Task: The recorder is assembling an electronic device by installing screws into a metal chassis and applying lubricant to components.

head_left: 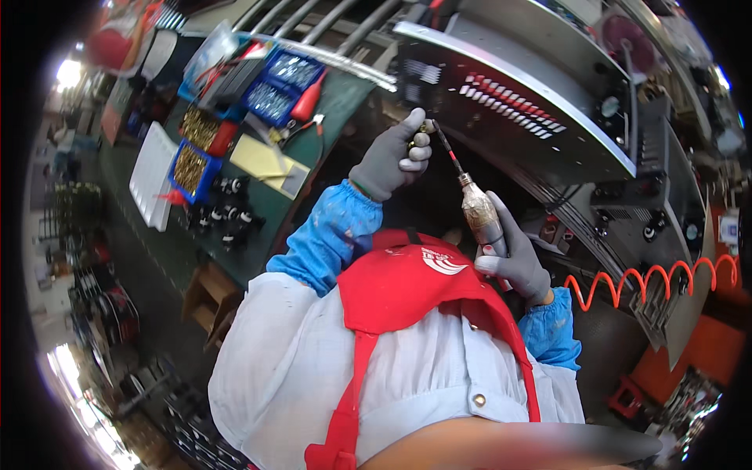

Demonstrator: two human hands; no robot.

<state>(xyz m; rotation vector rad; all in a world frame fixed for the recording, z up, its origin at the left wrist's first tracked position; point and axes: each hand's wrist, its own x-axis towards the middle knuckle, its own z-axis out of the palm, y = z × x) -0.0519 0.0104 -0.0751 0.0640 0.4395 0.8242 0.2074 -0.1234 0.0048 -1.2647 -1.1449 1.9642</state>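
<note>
My left hand (392, 160), in a grey glove, is closed with small brass-coloured pieces (424, 128) at its fingertips; they look like screws, though the fingers hide most of them. Wrapped round the grip of a screwdriver with a worn silver body, a power screwdriver (479, 210), is my grey-gloved right hand (517, 254). The long bit of the tool points up and left, its tip close to the left fingertips. Just beyond both hands stands a dark metal cabinet (470, 129) with rows of slots and a pale metal edge.
To the left, a green-topped bench (345, 98) carries blue bins of silver screws (270, 102), a blue bin of brass-coloured screws (190, 168), a red-handled tool (309, 98), yellow card (258, 160) and black castor-like parts (227, 211). An orange coiled hose (650, 276) stretches across the right.
</note>
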